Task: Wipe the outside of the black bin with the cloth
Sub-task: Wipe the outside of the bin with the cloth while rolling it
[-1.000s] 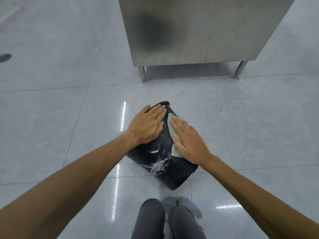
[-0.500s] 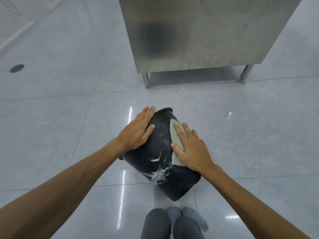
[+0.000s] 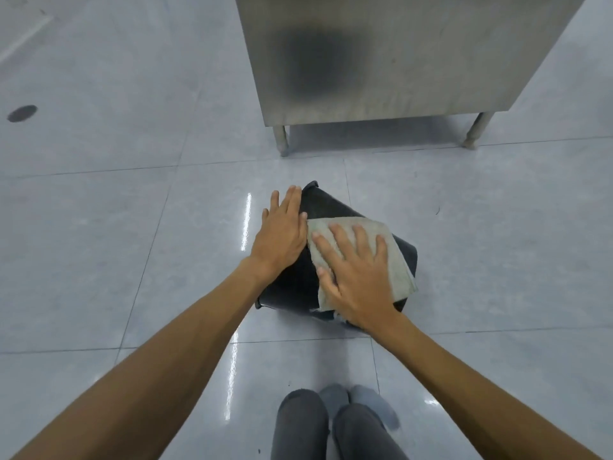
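The black bin (image 3: 326,207) lies on its side on the tiled floor in front of my knees. My left hand (image 3: 282,230) rests flat on its upper left side, fingers together, steadying it. A pale grey-green cloth (image 3: 394,257) is spread over the bin's top and right side. My right hand (image 3: 356,277) presses flat on the cloth with fingers spread. The hands and cloth hide most of the bin's surface.
A stainless steel cabinet (image 3: 398,54) on short legs stands just beyond the bin. A round dark floor drain (image 3: 22,113) sits at the far left. My knees (image 3: 331,429) and socked feet are right below the bin. Glossy grey tiles surround everything.
The bin has been rolled, so the white scuff marks no longer show. The cloth now lies spread wide over the top, and my right hand has shifted onto it with fingers spread.
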